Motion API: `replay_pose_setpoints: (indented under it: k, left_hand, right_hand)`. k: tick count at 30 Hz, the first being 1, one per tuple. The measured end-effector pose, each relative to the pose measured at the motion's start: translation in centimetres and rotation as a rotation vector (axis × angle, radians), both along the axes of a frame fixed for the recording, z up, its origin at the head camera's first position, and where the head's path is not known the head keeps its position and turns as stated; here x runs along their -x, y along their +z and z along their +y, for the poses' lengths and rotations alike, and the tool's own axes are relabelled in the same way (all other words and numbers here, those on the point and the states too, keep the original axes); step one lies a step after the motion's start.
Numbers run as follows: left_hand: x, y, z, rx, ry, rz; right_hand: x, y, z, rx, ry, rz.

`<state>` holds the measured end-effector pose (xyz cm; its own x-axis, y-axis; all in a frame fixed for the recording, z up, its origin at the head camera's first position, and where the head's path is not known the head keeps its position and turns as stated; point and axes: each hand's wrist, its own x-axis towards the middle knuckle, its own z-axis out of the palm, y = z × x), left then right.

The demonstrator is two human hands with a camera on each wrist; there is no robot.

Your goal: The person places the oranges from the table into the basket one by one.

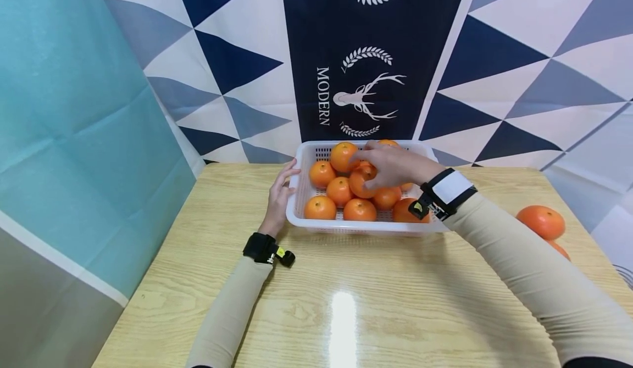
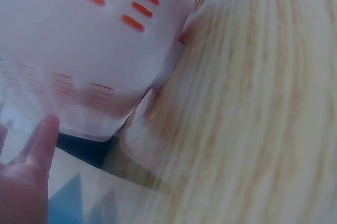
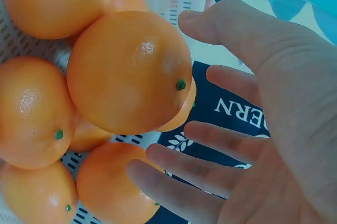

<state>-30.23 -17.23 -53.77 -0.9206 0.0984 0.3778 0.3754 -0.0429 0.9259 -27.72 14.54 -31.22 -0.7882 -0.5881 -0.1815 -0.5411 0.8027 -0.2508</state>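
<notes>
A white plastic basket (image 1: 318,224) with slotted walls stands at the far edge of the table, holding several oranges. One orange (image 3: 129,71) sits on top of the others, with a small green stem spot. Beside it my right hand (image 1: 390,163) is spread, thumb and fingers apart, and the right wrist view shows a gap between the hand and that orange. At the basket's left end, my left hand (image 1: 278,199) rests its fingers against the rim. In the left wrist view only some fingers (image 2: 42,142) show near the basket wall (image 2: 79,34).
Two more oranges, the upper orange (image 1: 541,222) partly covering the other, lie at the table's right side. Behind the basket hangs a patterned cloth (image 1: 247,44). A light wooden table (image 1: 395,302) spreads out in front.
</notes>
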Motion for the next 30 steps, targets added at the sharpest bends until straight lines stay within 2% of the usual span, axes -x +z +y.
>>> replay_pose_setpoints:
  k: [5,6,9,12,13,16,19,20,21,27,28,30]
  left_hand:
    - [-3.9,5.0,1.5,0.022,0.045,-0.026]
    - [-3.5,4.5,1.4,0.016,0.037,-0.007]
    - [-3.2,4.2,1.2,0.01,0.021,0.025]
    - [-1.9,2.4,0.7,-0.004,0.003,0.054]
    - [-1.9,2.4,0.6,0.002,0.015,0.038]
    - [0.0,0.0,0.0,-0.005,0.027,0.012]
    - [1.1,-1.5,-0.4,-0.012,0.03,-0.012]
    - [1.4,-1.7,-0.5,-0.014,0.025,-0.012]
    - [0.9,-1.2,-0.3,-0.01,0.022,-0.001]
    - [1.2,-1.5,-0.5,-0.003,0.005,0.0]
    - [1.9,-2.3,-0.7,-0.001,0.01,-0.004]
    - [1.8,-2.2,-0.6,-0.004,0.012,-0.007]
  right_hand:
    - [0.1,-0.2,0.5,0.02,0.023,0.025]
    - [0.1,-0.2,0.6,0.02,0.022,0.03]
    - [0.1,-0.2,1.2,0.012,0.018,0.038]
    - [0.1,-0.1,1.8,-0.005,-0.004,0.034]
    - [0.0,0.0,2.0,-0.008,-0.009,0.032]
    - [-0.2,0.3,2.7,-0.004,-0.026,0.028]
    - [-0.5,0.8,3.5,0.006,-0.039,0.03]
    - [-0.5,0.9,3.8,0.01,-0.043,0.03]
    - [-0.6,1.0,4.2,0.011,-0.046,0.034]
    - [-0.6,1.3,6.4,0.01,-0.064,0.063]
    - [-0.6,1.3,6.7,0.009,-0.07,0.063]
    - [-0.5,1.1,7.6,0.009,-0.083,0.063]
